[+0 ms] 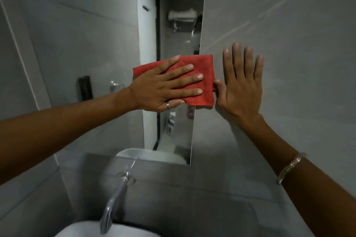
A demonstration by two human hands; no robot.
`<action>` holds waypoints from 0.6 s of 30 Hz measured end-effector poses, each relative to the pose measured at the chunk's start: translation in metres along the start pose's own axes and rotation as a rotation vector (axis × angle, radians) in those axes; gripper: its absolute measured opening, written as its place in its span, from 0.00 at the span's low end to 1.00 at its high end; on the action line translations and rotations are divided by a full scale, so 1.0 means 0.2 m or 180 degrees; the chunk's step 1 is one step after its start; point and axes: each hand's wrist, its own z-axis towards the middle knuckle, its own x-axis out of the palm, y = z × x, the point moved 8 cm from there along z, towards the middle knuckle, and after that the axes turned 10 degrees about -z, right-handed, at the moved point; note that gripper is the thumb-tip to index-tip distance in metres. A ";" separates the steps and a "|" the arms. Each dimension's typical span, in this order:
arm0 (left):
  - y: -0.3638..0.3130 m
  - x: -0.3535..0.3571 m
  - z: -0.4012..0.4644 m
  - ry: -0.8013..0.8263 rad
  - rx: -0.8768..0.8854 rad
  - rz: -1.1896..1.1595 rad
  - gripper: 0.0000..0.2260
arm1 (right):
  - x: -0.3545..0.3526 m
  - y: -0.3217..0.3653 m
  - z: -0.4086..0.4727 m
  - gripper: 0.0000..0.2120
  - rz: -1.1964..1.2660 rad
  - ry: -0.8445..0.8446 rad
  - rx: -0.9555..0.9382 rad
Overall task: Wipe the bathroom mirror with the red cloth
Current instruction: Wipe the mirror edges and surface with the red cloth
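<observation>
The bathroom mirror [92,32] covers the wall ahead and to the left; its right edge runs down the middle of the view. My left hand [159,86] lies flat on the folded red cloth [207,77], fingers spread, pressing it against the glass at that right edge. The cloth's right end overlaps the grey tile. My right hand [240,90] rests flat and open on the tile wall just right of the mirror, fingers pointing up, thumb touching the cloth's right edge.
A chrome tap [117,194] juts out of the tiled ledge below the mirror, over a white basin [84,231] at the bottom edge. Grey tile wall [289,25] fills the right side. The mirror reflects a doorway and a shelf.
</observation>
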 end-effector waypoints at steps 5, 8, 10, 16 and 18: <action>-0.39 0.20 -0.20 -0.0003 -0.0040 -0.0120 0.23 | 0.06 0.01 -0.17 0.36 -0.0098 0.0064 -0.0200; -0.62 0.33 -0.33 0.0148 0.0070 -0.0182 0.22 | 0.06 0.01 -0.18 0.36 -0.0055 0.0034 -0.0179; -0.77 0.41 -0.42 0.0261 0.0187 -0.0199 0.23 | 0.06 0.01 -0.18 0.37 -0.0017 0.0013 -0.0163; -1.00 0.53 -0.56 0.0579 0.0400 -0.0192 0.25 | 0.04 0.01 -0.19 0.37 0.0074 0.0147 -0.0164; -0.96 0.48 -0.52 0.0590 0.0477 -0.0170 0.23 | 0.01 0.01 -0.18 0.37 0.0110 0.0201 -0.0183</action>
